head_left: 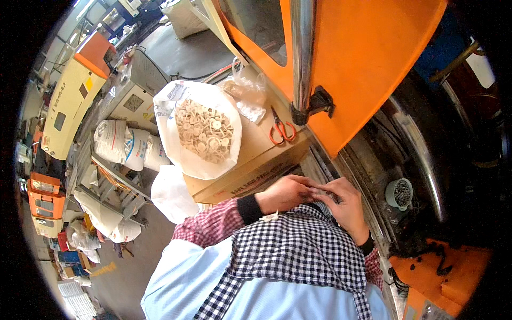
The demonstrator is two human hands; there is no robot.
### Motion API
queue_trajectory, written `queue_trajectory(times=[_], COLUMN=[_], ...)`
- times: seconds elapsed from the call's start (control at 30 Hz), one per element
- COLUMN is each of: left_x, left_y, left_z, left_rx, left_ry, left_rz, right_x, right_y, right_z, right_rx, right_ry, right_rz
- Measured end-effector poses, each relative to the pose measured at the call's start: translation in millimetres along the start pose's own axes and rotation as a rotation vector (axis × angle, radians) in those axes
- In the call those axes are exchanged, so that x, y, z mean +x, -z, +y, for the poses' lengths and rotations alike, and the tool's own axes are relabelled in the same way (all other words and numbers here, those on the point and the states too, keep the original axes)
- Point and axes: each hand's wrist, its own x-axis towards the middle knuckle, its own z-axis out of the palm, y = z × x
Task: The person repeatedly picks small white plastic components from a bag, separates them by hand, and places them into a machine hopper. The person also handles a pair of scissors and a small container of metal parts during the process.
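Observation:
My left hand (285,193) and my right hand (348,207) meet in front of my checkered apron (290,242). The fingers of both are bent and closed toward each other, and whatever lies between them is hidden. A small off-white plastic piece (270,217) rests on the apron beside my left wrist. Beyond my left hand, an open white sack (230,157) full of beige disc-and-stem plastic parts (205,130) stands on a cardboard box (256,173). Scissors with orange-red handles (281,132) lie on the box to the right of the sack, near a clear plastic bag (248,93).
An orange machine door (362,58) with a chrome bar (302,53) rises just ahead. To the right, a small pale green bowl (399,193) of dark bits sits among machine parts. Filled white sacks (128,145) and cream-and-orange machines (69,101) stand at left.

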Motion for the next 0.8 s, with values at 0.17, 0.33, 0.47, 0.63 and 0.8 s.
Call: queue_trajectory(times=[0.17, 0.33, 0.47, 0.63, 0.8], left_x=[67.5, 106.0, 127.1, 147.6, 161.3], left_y=[-37.0, -54.2, -64.4, -58.0, -61.5], left_z=[15.9, 32.4, 33.6, 54.5, 41.3], left_rx=[-0.327, -0.647, -0.109, 0.262, -0.748], left_ry=[-0.085, 0.047, -0.241, -0.253, 0.058], left_rz=[0.039, 0.061, 0.085, -0.06, -0.075], right_x=[-8.4, -19.7, -27.5, -30.2, -20.5], right_y=[27.7, 58.2, 76.6, 103.8, 114.3], right_z=[1.2, 17.6, 20.2, 30.4, 43.6], right_rx=[-0.397, -0.509, -0.548, -0.569, -0.576], right_ry=[0.144, 0.081, 0.03, 0.081, 0.147], right_rz=[0.193, 0.319, 0.414, 0.421, 0.364])
